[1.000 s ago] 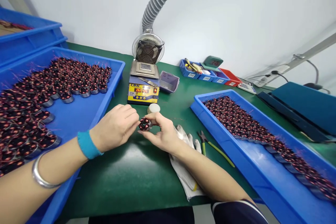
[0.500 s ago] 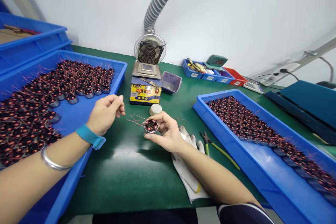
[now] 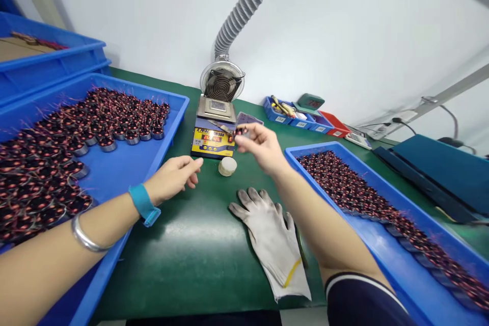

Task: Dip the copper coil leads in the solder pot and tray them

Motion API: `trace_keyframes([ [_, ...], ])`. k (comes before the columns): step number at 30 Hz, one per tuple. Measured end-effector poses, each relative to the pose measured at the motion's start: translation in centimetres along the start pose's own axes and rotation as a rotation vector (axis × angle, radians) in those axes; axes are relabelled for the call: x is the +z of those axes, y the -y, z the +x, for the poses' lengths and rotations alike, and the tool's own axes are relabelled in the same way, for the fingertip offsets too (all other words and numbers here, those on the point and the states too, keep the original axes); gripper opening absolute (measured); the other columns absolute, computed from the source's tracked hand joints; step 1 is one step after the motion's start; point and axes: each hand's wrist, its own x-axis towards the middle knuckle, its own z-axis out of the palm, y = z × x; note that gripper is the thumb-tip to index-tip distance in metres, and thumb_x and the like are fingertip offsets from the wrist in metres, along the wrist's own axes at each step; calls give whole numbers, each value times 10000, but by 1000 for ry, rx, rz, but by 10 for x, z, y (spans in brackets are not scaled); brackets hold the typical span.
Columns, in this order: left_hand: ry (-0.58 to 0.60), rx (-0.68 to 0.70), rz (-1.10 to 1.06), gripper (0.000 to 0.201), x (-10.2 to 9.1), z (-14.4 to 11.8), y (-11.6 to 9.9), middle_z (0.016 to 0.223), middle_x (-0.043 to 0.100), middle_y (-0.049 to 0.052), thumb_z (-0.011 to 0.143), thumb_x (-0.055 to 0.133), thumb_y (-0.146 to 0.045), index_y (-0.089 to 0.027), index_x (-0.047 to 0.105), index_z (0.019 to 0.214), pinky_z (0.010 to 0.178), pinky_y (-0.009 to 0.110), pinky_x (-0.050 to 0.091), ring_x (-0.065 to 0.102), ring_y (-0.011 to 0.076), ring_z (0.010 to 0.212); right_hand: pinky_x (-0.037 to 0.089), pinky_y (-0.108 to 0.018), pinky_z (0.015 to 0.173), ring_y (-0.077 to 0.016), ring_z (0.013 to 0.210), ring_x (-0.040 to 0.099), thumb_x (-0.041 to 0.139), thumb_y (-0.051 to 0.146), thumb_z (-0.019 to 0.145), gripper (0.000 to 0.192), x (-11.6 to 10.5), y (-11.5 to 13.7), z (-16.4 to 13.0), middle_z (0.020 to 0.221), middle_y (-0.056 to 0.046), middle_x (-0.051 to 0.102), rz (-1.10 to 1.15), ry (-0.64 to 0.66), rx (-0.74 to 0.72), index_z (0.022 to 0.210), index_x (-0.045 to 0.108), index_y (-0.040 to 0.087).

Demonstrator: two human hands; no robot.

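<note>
My right hand (image 3: 260, 146) is raised over the green bench and pinches a small round copper-wound coil (image 3: 240, 132) beside the yellow solder pot (image 3: 214, 127). My left hand (image 3: 173, 177) hovers low over the bench with its fingers loosely apart and nothing in it, just right of the left blue tray (image 3: 126, 165). A small white round pot (image 3: 227, 166) stands between the two hands.
Both blue trays, the left one and the right tray (image 3: 301, 155), hold several coils. A grey work glove (image 3: 272, 237) lies in front. A fume fan with a hose (image 3: 222, 81), small parts bins (image 3: 301, 114) and stacked blue trays (image 3: 53, 58) stand behind.
My right hand has carried the coil up and away toward the solder pot. My left hand let go of the wire leads and dropped toward the bench. The glove is now uncovered.
</note>
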Motion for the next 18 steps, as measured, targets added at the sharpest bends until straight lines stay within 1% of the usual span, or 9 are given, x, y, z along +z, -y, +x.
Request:
trace_keyframes([
  [2, 53, -9, 68, 482, 1, 0, 1, 616, 583, 14, 693, 507, -642, -160, 509, 696, 508, 237, 367, 557, 139, 573, 433, -199, 486, -56, 486, 477, 743, 471, 610, 400, -10, 9, 37, 637, 32, 571, -152, -17, -49, 825, 597, 166],
  [4, 85, -25, 112, 475, 1, -1, 2, 637, 593, 21, 670, 535, -633, -160, 509, 702, 527, 245, 377, 561, 146, 592, 400, -196, 476, -59, 490, 443, 673, 498, 678, 366, -16, 16, 74, 592, 26, 536, -334, -47, -85, 743, 593, 147],
  [7, 121, -41, 165, 493, -1, 0, 3, 671, 605, 30, 657, 537, -632, -155, 537, 783, 551, 258, 391, 569, 161, 629, 414, -220, 526, -86, 546, 449, 588, 486, 751, 376, -17, 21, 123, 567, 6, 496, -647, -136, -99, 616, 542, 139],
  [9, 142, -32, 193, 492, -2, 2, 6, 671, 604, 32, 667, 521, -627, -156, 539, 804, 573, 274, 405, 572, 172, 646, 442, -254, 581, -113, 593, 474, 578, 458, 759, 366, -14, 21, 149, 576, -11, 492, -832, -183, -82, 586, 520, 141],
  [11, 161, -19, 209, 479, -3, 4, 10, 660, 595, 27, 672, 517, -619, -158, 533, 802, 595, 290, 416, 572, 178, 650, 466, -295, 645, -145, 650, 513, 583, 420, 756, 330, -9, 19, 169, 612, -35, 511, -965, -198, -58, 594, 524, 139],
  [13, 175, -17, 229, 469, -3, 6, 13, 654, 581, 19, 674, 523, -610, -161, 530, 808, 602, 297, 418, 569, 181, 652, 478, -334, 709, -183, 725, 551, 584, 385, 753, 279, -4, 14, 183, 676, -64, 543, -1044, -194, -45, 642, 546, 132],
  [15, 185, -20, 257, 457, -3, 7, 15, 648, 563, 10, 677, 528, -597, -163, 524, 821, 591, 292, 408, 562, 180, 651, 480, -368, 764, -219, 809, 572, 578, 362, 754, 243, 0, 8, 194, 759, -91, 574, -1085, -185, -47, 714, 571, 123],
  [18, 192, -14, 311, 439, -3, 7, 15, 633, 544, -1, 687, 527, -575, -164, 511, 842, 552, 281, 380, 526, 166, 610, 476, -403, 819, -251, 889, 581, 567, 356, 752, 248, 6, -1, 203, 850, -119, 602, -1122, -175, -41, 796, 594, 113],
])
